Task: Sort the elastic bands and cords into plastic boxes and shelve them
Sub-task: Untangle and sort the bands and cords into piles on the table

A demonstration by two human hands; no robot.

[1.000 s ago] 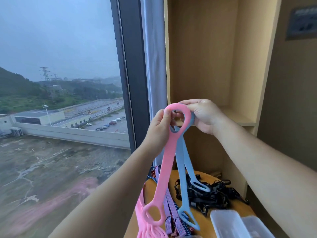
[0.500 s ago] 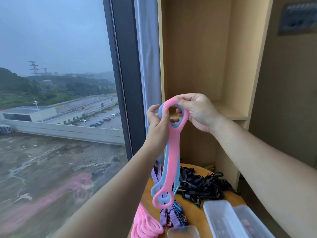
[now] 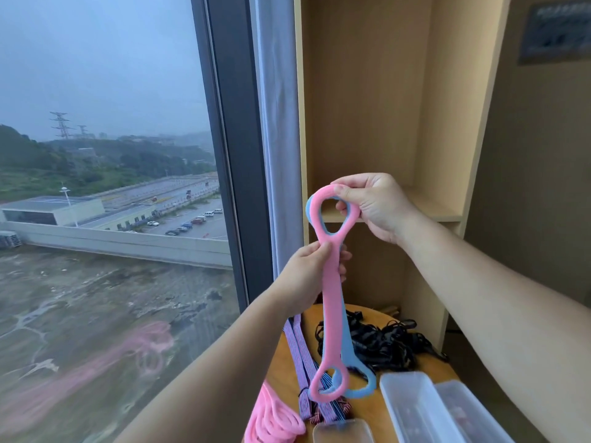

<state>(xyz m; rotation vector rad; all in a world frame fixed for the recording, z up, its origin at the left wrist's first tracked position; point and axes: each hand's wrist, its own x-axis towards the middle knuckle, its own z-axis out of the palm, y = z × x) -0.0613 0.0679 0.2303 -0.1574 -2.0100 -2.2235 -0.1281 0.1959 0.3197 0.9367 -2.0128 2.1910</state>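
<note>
Plastic boxes (image 3: 403, 382) lie at the near right of the bench (image 3: 279, 369); their contents are too blurred for us to tell. We hold the pink band (image 3: 331, 289) against the blue band (image 3: 358, 383), long axis near upright, lower loops hanging over the bench. Our right hand (image 3: 374, 206) pinches the top loops; our left hand (image 3: 307, 273) grips the straps midway.

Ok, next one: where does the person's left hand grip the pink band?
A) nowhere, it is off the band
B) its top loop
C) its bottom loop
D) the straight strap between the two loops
D: the left hand pinches the pink band on its straight strap just below the top loop, which the right hand holds; the bottom loop hangs free.
</note>
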